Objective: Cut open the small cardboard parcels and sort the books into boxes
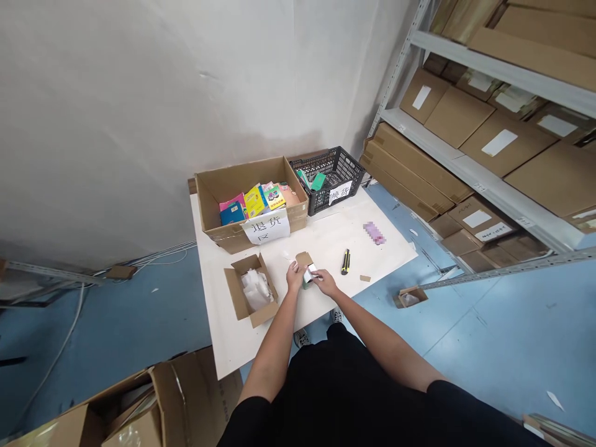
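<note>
Cardboard small box (pixel 305 259) partly hidden, left hand (pixel 295 275) and right hand (pixel 324 281) gripping its white-green contents (pixel 309 273)

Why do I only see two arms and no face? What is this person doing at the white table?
The camera sits on the person's head and looks down, so you see only their own arms. Both hands meet over a small box on the white table. The left hand steadies it and the right hand touches its white end. Beside them lies a yellow and black utility knife. To the left is an open carton with white packing. Further back stand a big cardboard box of colourful packets and a black plastic basket. Shelves with brown cartons fill the right side.
</note>
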`<action>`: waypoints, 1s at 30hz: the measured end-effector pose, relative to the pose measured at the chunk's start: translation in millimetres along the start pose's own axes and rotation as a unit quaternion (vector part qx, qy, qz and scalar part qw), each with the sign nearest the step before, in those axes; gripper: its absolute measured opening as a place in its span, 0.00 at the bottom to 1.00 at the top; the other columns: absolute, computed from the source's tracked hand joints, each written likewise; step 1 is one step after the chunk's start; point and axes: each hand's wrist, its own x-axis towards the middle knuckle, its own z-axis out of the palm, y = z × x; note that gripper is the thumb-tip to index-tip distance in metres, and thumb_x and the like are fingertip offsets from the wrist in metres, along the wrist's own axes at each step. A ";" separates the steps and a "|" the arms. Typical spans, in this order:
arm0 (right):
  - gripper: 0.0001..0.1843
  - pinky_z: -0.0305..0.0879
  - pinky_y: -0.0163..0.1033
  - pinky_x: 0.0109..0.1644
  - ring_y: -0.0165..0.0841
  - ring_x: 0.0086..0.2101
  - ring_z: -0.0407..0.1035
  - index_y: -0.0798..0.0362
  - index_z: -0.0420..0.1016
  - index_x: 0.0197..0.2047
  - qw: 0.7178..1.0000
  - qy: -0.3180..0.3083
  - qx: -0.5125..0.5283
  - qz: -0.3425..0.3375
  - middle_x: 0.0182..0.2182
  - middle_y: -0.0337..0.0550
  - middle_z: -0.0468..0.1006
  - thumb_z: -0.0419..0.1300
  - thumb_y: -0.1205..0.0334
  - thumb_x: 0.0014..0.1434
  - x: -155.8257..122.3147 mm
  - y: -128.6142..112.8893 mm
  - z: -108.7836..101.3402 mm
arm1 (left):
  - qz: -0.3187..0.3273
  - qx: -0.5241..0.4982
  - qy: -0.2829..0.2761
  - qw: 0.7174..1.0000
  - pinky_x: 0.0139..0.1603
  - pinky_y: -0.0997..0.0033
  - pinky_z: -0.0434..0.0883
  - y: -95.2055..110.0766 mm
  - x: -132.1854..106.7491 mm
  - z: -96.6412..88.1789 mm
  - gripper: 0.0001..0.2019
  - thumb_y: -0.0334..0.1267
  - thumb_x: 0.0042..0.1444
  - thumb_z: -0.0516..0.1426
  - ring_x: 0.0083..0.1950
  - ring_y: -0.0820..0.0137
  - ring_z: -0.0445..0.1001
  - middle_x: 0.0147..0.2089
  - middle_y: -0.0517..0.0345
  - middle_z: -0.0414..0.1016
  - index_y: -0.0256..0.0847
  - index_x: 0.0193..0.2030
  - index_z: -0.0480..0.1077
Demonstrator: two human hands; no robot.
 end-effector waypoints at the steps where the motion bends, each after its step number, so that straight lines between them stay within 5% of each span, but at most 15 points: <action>1: 0.12 0.70 0.49 0.61 0.41 0.49 0.75 0.48 0.84 0.39 1.000 -0.008 0.003 0.005 0.46 0.46 0.82 0.67 0.58 0.49 -0.8 0.2 -0.2 | 0.005 -0.006 0.000 1.000 0.58 0.53 0.78 0.8 0.6 0.8 0.31 0.40 0.58 0.64 0.58 0.57 0.82 0.56 0.41 0.83 0.37 0.68 0.66; 8: 0.24 0.71 0.48 0.57 0.41 0.49 0.76 0.48 0.73 0.47 0.980 -0.005 0.183 0.079 0.47 0.43 0.80 0.65 0.60 0.43 -12.3 1.0 -10.0 | 0.130 0.067 -0.081 0.986 0.74 0.49 0.65 0.0 -9.5 -23.4 0.14 0.27 0.47 0.63 0.70 0.54 0.72 0.66 0.46 0.77 0.40 0.42 0.81; 13: 0.28 0.68 0.50 0.63 0.41 0.53 0.75 0.47 0.71 0.51 0.983 -0.005 0.180 0.030 0.51 0.45 0.78 0.68 0.59 0.45 -14.7 5.0 -12.1 | 0.204 0.196 -0.149 0.947 0.79 0.52 0.59 -13.6 -22.9 -38.7 0.25 0.27 0.51 0.63 0.79 0.54 0.58 0.78 0.48 0.61 0.43 0.57 0.80; 18: 0.20 0.70 0.51 0.63 0.42 0.54 0.74 0.47 0.73 0.48 0.991 -0.016 0.132 -0.026 0.52 0.46 0.77 0.65 0.57 0.51 -7.8 17.1 -7.0 | 0.203 0.214 -0.140 0.945 0.77 0.52 0.62 -26.5 -24.6 -38.3 0.19 0.38 0.62 0.62 0.78 0.53 0.60 0.81 0.51 0.54 0.46 0.60 0.80; 21: 0.19 0.71 0.50 0.62 0.41 0.54 0.74 0.47 0.73 0.48 0.993 -0.023 0.106 -0.036 0.52 0.46 0.77 0.64 0.57 0.51 -3.5 24.6 -7.5 | 0.219 0.207 -0.152 0.941 0.75 0.49 0.64 -36.8 -26.4 -39.1 0.21 0.42 0.60 0.66 0.77 0.49 0.62 0.81 0.52 0.53 0.48 0.60 0.79; 25: 0.26 0.72 0.51 0.59 0.40 0.51 0.76 0.46 0.70 0.53 0.995 -0.020 0.099 -0.005 0.50 0.45 0.78 0.66 0.58 0.49 3.3 29.8 -9.9 | 0.210 0.131 -0.096 0.964 0.73 0.44 0.67 -52.1 -31.5 -28.7 0.19 0.42 0.59 0.66 0.76 0.48 0.63 0.78 0.53 0.61 0.52 0.58 0.80; 30: 0.32 0.71 0.49 0.58 0.41 0.52 0.75 0.46 0.70 0.54 0.991 -0.056 0.123 0.005 0.54 0.47 0.77 0.69 0.60 0.44 16.1 26.4 -2.7 | 0.140 -0.067 0.017 0.988 0.68 0.50 0.73 -66.3 -31.7 3.2 0.27 0.43 0.55 0.68 0.72 0.52 0.70 0.71 0.42 0.68 0.45 0.61 0.71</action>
